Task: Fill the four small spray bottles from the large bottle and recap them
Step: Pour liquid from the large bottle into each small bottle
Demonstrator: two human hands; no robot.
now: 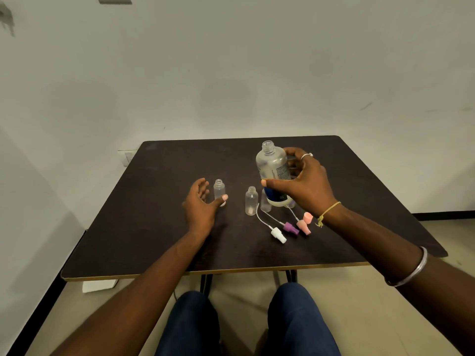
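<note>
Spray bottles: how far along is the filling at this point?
Early. Done: the large bottle is uncapped, and the spray caps lie loose on the table. In hand: the right hand grips the large bottle; the left hand cups one open small bottle. Left: the visible small bottles look empty; filling and recapping remain.

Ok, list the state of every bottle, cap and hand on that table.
large bottle: uncapped, upright, gripped by right hand
leftmost small bottle: uncapped, upright, left hand closing around it
second small bottle: uncapped, upright, looks empty
spray caps: off, lying on table
</note>
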